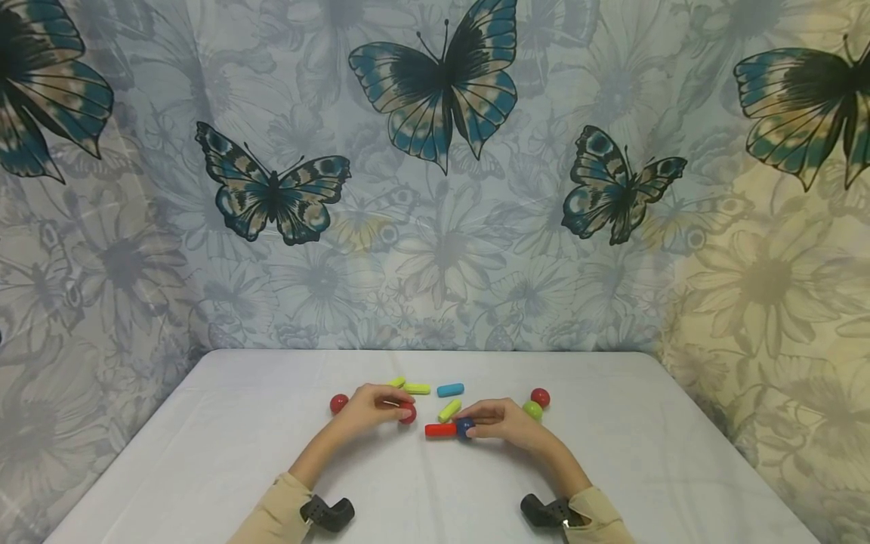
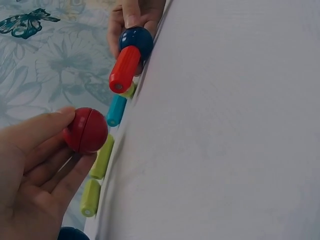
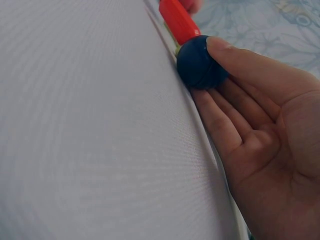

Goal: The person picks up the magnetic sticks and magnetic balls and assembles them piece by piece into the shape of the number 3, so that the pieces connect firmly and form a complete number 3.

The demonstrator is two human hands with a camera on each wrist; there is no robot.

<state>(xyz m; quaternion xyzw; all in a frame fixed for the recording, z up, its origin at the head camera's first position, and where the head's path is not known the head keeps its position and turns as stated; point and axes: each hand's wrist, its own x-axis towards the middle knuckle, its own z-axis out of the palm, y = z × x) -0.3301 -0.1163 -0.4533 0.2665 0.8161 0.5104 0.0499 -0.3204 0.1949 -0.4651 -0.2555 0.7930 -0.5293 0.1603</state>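
Note:
My left hand (image 1: 374, 406) pinches a red ball (image 1: 408, 413) between thumb and fingers; a seam line shows round it in the left wrist view. Opposite, my right hand (image 1: 506, 423) grips a dark blue ball (image 3: 200, 62) with the thumb on one side and fingers on the other. A red rod (image 1: 440, 430) sticks out of that blue ball and points toward the left hand. Between the rod's free end and the red ball a small gap shows. Just behind the red rod lies a yellow-green rod (image 1: 449, 410).
Farther back on the white table (image 1: 680, 468) lie a light blue rod (image 1: 451, 390) and yellow-green rods (image 1: 417, 389). Another red ball (image 1: 339, 403) sits left of the left hand. Beyond the right hand are a green ball (image 1: 532, 410) and a red ball (image 1: 540, 397).

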